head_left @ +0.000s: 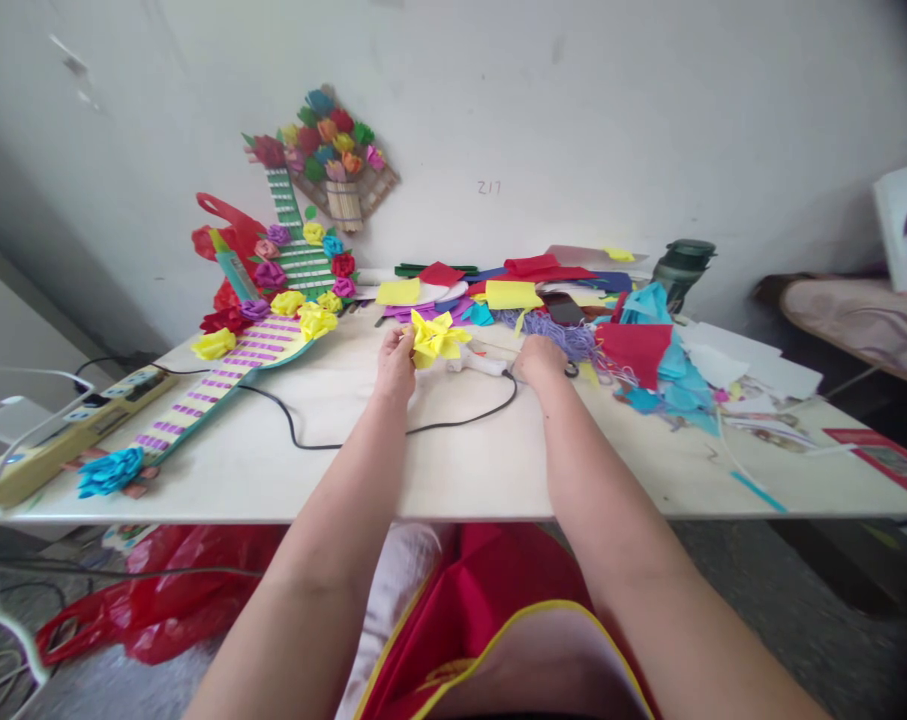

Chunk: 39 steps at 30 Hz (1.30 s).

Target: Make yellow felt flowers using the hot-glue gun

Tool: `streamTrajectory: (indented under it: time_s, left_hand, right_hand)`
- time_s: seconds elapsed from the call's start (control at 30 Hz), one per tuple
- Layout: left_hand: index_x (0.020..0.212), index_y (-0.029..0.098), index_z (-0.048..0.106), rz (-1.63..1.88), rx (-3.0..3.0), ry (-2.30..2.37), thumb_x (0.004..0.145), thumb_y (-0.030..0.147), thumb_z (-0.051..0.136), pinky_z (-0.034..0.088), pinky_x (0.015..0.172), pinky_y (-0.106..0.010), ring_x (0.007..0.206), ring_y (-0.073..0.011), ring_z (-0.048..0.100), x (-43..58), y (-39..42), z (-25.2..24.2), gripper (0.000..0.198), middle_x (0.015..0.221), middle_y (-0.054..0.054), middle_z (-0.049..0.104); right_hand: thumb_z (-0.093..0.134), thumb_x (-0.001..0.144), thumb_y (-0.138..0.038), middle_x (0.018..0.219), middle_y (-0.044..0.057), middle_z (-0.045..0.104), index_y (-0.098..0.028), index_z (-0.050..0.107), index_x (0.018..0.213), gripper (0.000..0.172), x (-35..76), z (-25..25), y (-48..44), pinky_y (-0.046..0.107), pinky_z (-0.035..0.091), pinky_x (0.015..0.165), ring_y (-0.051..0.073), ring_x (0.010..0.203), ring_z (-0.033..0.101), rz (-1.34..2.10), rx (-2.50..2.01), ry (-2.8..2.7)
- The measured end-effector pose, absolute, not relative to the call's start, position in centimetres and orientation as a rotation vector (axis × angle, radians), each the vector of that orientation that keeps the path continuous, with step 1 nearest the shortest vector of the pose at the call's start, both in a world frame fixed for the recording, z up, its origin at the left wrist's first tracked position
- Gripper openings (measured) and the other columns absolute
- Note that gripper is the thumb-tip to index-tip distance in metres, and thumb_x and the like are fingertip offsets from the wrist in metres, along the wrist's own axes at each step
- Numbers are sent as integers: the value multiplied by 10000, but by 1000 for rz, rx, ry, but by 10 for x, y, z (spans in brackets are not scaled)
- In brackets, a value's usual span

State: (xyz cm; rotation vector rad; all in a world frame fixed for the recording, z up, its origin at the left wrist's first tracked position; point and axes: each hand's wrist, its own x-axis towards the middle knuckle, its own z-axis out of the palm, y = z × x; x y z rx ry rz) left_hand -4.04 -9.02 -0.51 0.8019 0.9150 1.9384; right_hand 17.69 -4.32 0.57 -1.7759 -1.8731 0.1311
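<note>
Wearing, nearest the camera, a red garment of smooth cloth with yellow edging, and holding two bare arms out over the pale, flat table. Pinching in the left hand, between thumb and fingers, the left side of a yellow flower, just above the middle of the table. Having the right hand curled in, well apart from the flower; showing mostly its back, so not being able to tell about gripping anything.

Judging by the thin, pointed petals, handling something very light, perhaps of paper or thin foam; probably bending softly, hardly slipping, but creasing or tearing easily under strong pressure. Better taking hold low, at the meeting place of the petals, and pressing only a little, leaving the tips free.

Lying between the hands, just beside the flower: a white glue gun, looking hard and smooth like plastic, trailing a thin black cord in loose curves. Lying at left: a long, stiff-looking board with purple strips and crumpled blooms. Lying at right: a red sheet, wrinkled blue paper and stringy purple yarn. Standing farther behind: a dark, rounded bottle. Showing farthest, against the plain wall: a many-coloured bouquet above a pot of thin sticks.
</note>
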Motion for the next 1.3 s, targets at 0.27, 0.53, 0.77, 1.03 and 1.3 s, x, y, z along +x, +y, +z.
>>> streamTrajectory:
  time_s: [0.27, 0.53, 0.77, 1.03, 1.3]
  left_hand:
    - [845, 221, 582, 1918, 884, 825, 655, 449, 845, 491, 637, -231, 773, -158, 679, -43, -93, -2, 397, 832, -12, 701]
    - [858, 223, 580, 1881, 897, 744, 637, 422, 864, 508, 697, -249, 827, -164, 690, -46, -89, -6, 412, 878, -18, 711]
    - [811, 206, 547, 1984, 481, 785, 805, 237, 725, 531, 728, -248, 698, -125, 657, -49, -85, -4, 180, 763, 11, 674]
    - [968, 173, 609, 1972, 239, 851, 957, 131, 444, 573, 806, -315, 694, -136, 666, -44, -91, 8, 171, 790, -29, 693]
    - [1122, 122, 631, 1988, 180, 829, 952, 107, 434, 583, 815, -301, 709, -141, 684, -43, -91, 9, 261, 815, -55, 698]
  right_hand:
    - [538, 894, -299, 1101, 184, 712, -173, 772, 1032, 299, 171, 25, -57, 431, 494, 861, 328, 1039, 655, 235, -1890, -1796]
    - [455, 940, -464, 817, 56, 723, -196, 771, 953, 416, 168, 21, -50, 271, 448, 699, 195, 821, 636, 366, -1565, -1725]
    - [559, 824, -526, 578, -21, 536, -148, 714, 782, 411, 159, 16, -51, 256, 375, 583, 125, 571, 471, 713, -1085, -1696]
    - [609, 727, -535, 550, -40, 471, -171, 652, 657, 373, 152, 14, -58, 265, 300, 542, 115, 556, 393, 839, -970, -1862]
    - [585, 731, -507, 507, -49, 405, -195, 538, 528, 376, 154, 13, -58, 261, 266, 541, 103, 536, 364, 760, -981, -2057]
